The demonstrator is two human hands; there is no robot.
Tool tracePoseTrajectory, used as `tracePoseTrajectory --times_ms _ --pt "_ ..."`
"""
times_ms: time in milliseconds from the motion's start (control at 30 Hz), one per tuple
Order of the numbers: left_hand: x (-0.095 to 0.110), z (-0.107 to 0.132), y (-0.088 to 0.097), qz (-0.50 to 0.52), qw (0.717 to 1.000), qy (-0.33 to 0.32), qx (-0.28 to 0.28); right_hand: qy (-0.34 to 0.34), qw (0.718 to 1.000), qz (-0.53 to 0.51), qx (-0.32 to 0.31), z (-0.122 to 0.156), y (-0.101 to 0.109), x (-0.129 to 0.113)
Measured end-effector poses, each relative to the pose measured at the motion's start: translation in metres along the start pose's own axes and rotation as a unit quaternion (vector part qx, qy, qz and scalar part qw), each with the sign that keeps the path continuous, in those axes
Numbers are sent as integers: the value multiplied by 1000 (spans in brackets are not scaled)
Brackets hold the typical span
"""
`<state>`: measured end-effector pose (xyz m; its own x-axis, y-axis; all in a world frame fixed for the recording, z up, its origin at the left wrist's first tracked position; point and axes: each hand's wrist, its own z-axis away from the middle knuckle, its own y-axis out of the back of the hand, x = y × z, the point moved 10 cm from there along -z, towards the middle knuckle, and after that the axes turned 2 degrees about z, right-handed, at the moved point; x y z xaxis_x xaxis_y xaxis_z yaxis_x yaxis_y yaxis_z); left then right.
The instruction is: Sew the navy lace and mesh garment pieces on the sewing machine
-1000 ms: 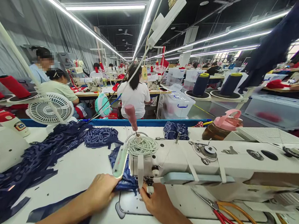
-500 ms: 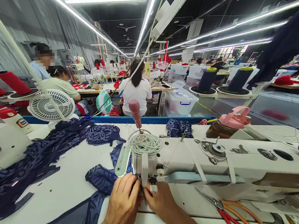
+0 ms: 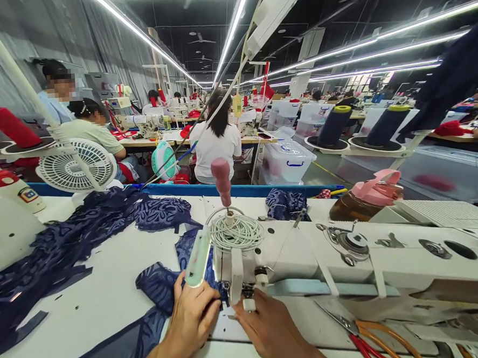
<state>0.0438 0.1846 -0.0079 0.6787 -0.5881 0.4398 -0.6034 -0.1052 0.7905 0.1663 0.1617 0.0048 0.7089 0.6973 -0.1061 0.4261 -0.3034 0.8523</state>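
Observation:
My left hand (image 3: pixel 194 314) is closed on the navy lace fabric (image 3: pixel 158 286), its fingertips just left of the sewing machine's needle area. The fabric runs from there back and down to the left over the white table. My right hand (image 3: pixel 270 320) rests on the machine bed right of the needle area, its fingers bent together. The machine head partly covers those fingertips, so what they hold cannot be made out. The white sewing machine (image 3: pixel 292 254) carries a coil of pale cord (image 3: pixel 237 232) and a pink-handled tool (image 3: pixel 222 182) standing upright on top.
Red- and orange-handled scissors (image 3: pixel 359 328) lie right of my right hand. A heap of navy lace pieces (image 3: pixel 65 246) covers the table's left side. A pink-lidded bottle (image 3: pixel 369 195) and navy thread cones (image 3: pixel 335 125) stand behind the machine. Other people sit at machines farther back.
My hands have moved apart a little, opening a gap in front of the needle area. My left hand's fingers have shifted left on the fabric. The view has turned slightly.

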Motion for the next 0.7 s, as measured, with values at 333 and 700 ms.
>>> tracePoseTrajectory --times_ms 333,700 --pt "5 -5 6 -3 998 -56 8 68 998 8 7 4 -16 -19" --pt "20 -5 12 -39 991 -124 31 62 997 30 45 10 -23 -22"
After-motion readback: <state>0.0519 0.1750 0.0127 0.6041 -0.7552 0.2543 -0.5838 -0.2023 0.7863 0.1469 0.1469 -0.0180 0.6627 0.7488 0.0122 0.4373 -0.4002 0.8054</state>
